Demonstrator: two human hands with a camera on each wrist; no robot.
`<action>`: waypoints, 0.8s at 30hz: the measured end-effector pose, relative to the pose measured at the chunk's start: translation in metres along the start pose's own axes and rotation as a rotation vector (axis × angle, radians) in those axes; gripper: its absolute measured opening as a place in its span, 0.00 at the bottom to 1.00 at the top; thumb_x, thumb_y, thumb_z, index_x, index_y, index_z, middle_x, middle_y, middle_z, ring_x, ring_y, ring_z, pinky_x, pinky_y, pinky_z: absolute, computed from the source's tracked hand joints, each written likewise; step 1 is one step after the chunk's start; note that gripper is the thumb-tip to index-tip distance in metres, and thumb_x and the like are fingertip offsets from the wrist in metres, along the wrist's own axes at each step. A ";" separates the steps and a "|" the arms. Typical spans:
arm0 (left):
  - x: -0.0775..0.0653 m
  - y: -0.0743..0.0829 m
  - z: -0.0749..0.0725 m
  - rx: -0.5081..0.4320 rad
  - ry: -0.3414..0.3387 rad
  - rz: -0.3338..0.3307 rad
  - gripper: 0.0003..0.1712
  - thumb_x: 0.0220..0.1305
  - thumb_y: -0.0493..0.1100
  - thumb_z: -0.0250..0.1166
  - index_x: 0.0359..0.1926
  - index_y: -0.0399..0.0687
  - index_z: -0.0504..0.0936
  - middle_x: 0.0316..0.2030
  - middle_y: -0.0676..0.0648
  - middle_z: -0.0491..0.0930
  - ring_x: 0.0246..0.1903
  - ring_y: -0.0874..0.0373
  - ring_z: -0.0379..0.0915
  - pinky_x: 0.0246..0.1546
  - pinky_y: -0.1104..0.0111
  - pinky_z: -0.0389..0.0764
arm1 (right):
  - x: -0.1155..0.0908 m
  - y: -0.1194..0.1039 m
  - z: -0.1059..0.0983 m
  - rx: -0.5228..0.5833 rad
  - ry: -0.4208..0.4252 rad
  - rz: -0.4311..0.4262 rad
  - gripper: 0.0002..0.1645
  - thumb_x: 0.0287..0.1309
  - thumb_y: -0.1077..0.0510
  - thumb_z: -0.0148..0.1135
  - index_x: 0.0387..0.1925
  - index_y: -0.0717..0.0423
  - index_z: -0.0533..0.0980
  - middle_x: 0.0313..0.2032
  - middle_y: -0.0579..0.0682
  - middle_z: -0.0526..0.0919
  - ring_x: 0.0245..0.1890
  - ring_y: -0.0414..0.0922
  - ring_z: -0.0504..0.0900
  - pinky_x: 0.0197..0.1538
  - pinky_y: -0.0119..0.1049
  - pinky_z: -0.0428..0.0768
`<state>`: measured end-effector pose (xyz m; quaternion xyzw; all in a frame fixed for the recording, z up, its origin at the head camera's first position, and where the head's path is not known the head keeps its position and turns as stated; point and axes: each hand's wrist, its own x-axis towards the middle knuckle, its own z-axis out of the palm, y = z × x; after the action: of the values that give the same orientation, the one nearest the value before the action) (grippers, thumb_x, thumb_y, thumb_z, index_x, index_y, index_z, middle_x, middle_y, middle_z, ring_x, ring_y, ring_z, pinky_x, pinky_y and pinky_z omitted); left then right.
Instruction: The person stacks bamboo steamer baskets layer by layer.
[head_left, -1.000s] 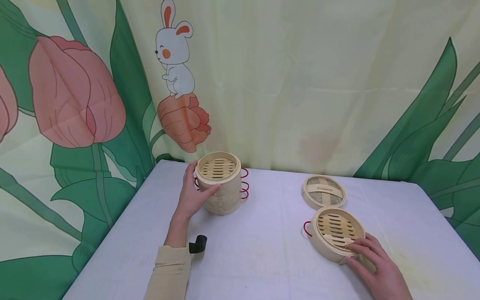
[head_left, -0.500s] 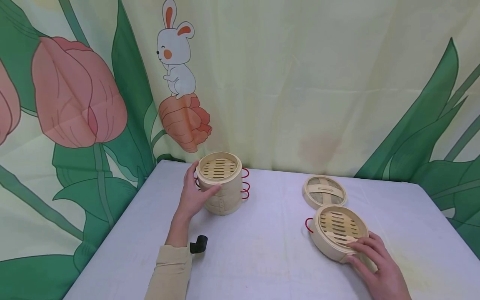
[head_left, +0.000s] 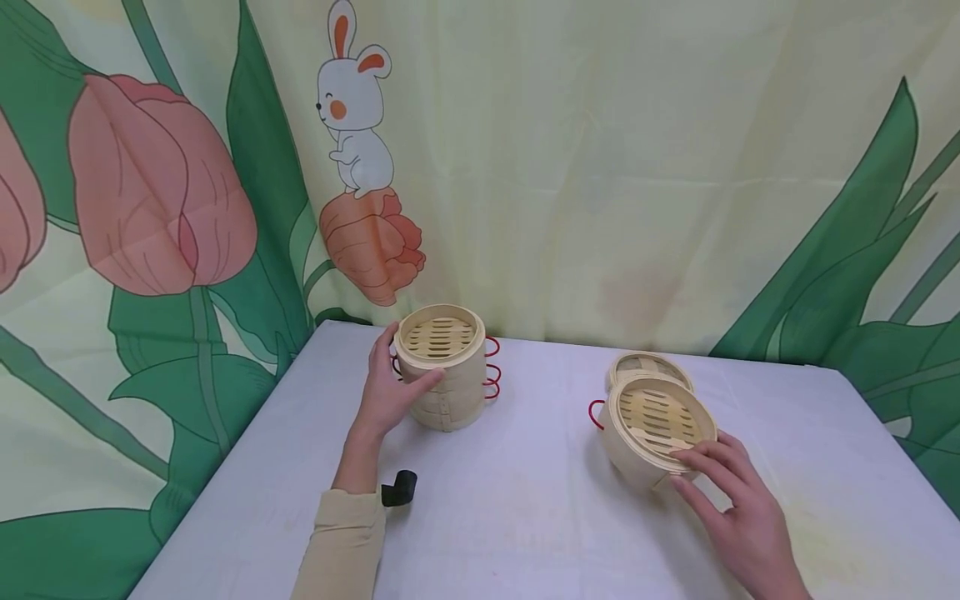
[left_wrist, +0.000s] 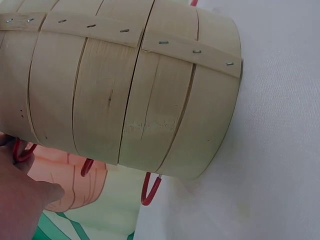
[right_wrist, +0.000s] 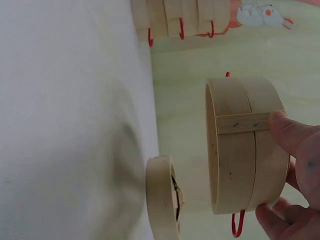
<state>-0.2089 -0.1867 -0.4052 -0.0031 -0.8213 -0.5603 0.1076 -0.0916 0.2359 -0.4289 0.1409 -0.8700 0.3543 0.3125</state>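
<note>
A round bamboo steamer basket [head_left: 628, 454] with a slatted floor and red loop handles is held tilted above the table by my right hand [head_left: 738, 508]. In the right wrist view, the thumb presses the wall of this basket [right_wrist: 235, 170] and the fingers lie round its far side. My left hand [head_left: 386, 392] grips a stack of similar steamer baskets [head_left: 453, 396] by its top tier, thumb at the front. The left wrist view shows the stack's wall [left_wrist: 110, 100] close up. A woven steamer lid [head_left: 651, 365] lies behind the raised basket, partly hidden by it.
A white cloth covers the table [head_left: 510, 508]. Beside the left wrist is a small black object [head_left: 403, 488]. A curtain [head_left: 570, 167] printed with tulips and a rabbit hangs right behind the table's back edge.
My right hand has lifted the single steamer basket off the table and moved it left and back, so it now overlaps the lid. My left hand has stayed on the stack.
</note>
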 end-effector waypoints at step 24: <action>-0.001 0.003 -0.001 0.011 -0.013 -0.005 0.65 0.53 0.58 0.78 0.80 0.54 0.45 0.76 0.43 0.45 0.73 0.43 0.46 0.67 0.39 0.57 | 0.085 -0.055 0.043 0.128 0.016 -0.053 0.19 0.47 0.71 0.77 0.43 0.57 0.86 0.46 0.51 0.80 0.64 0.55 0.68 0.64 0.45 0.68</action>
<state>-0.2079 -0.1862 -0.4021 -0.0040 -0.8249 -0.5562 0.1011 -0.1496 0.1646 -0.3687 0.1807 -0.8391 0.4021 0.3187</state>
